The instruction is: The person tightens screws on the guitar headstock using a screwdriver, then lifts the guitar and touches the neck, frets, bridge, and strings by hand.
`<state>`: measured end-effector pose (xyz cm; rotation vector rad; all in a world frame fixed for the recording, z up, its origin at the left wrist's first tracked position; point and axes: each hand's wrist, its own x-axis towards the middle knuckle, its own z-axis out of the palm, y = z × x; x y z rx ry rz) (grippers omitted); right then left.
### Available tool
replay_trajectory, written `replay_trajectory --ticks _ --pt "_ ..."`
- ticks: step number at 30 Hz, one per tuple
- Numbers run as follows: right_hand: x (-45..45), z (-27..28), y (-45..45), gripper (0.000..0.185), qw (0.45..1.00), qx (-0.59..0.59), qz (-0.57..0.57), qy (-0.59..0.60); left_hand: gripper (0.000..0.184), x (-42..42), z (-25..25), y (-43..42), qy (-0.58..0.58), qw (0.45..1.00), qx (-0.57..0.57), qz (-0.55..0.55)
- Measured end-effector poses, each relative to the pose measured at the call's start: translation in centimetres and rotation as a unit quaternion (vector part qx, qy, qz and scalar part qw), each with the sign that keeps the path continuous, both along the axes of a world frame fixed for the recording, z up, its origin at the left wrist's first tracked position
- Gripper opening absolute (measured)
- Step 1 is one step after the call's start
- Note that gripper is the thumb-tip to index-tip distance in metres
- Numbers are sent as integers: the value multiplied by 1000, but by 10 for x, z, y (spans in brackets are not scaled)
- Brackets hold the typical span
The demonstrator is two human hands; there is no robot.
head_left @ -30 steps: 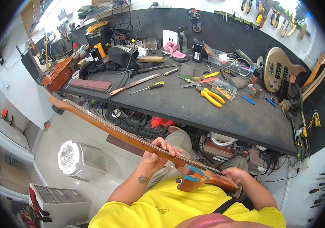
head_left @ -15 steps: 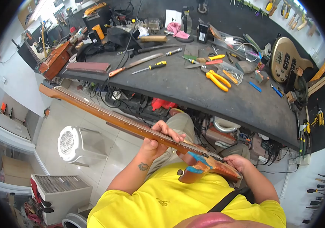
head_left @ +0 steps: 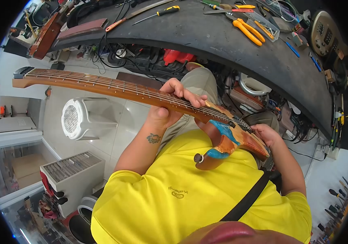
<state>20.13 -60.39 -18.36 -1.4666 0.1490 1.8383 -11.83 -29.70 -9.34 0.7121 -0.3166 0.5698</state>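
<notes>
Since the earlier frame, our head view has tipped downward, and the electric guitar (head_left: 141, 95) appears nearer level. In this view it lies across our lap, before the worktop (head_left: 174, 30). We judge it stiff, fairly heavy, slick-finished and easily dented, best held by neck (head_left: 80, 79) and body (head_left: 247, 140). Our left hand (head_left: 167, 116) wraps the neck, forearm reaching forward; our right hand (head_left: 264, 134) curls at the body's end, its grip unclear.

The guitar body (head_left: 245, 140) looks glossy wood, the stool (head_left: 88, 118) plastic, the workbench (head_left: 174, 30) matt.
</notes>
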Motion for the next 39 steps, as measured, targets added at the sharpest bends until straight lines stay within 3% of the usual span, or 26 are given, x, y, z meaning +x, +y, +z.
replay_trajectory --ticks 3,13,17,27,30,31,32,33,35,36,38,39 --pt "-14 32 14 32 999 12 -26 41 63 0 1 0 -4 1000 -1 -3" --pt "-1 -1 1 31 999 13 -25 17 61 -1 4 0 -10 1000 -10 -13" --pt "8 -22 -8 39 997 39 -25 59 62 -2 -3 3 0 1000 3 -11" --pt "-8 9 6 31 997 20 -33 62 64 -4 -5 5 -10 1000 13 -16" --pt "10 -34 -8 28 1000 -7 -13 -1 70 -4 3 4 3 999 36 -30" --pt "0 -10 0 24 1000 -10 -7 -25 69 -3 6 1 2 999 30 -13" --pt "33 -71 -26 24 999 41 17 -3 69 -1 7 -1 4 1000 21 1" --pt "25 -73 -24 27 1000 7 3 -28 72 0 6 0 0 999 33 -3" --pt "-4 -7 0 33 999 17 -8 49 78 -3 4 1 5 999 50 3" --pt "-5 -6 0 30 996 43 -7 79 78 -4 7 -6 6 999 42 -14" --pt "-2 -14 -7 25 999 45 -23 -7 77 -10 18 -16 84 987 62 125" --pt "-3 -3 -3 25 999 48 -23 -10 65 -11 21 -18 79 986 30 142"
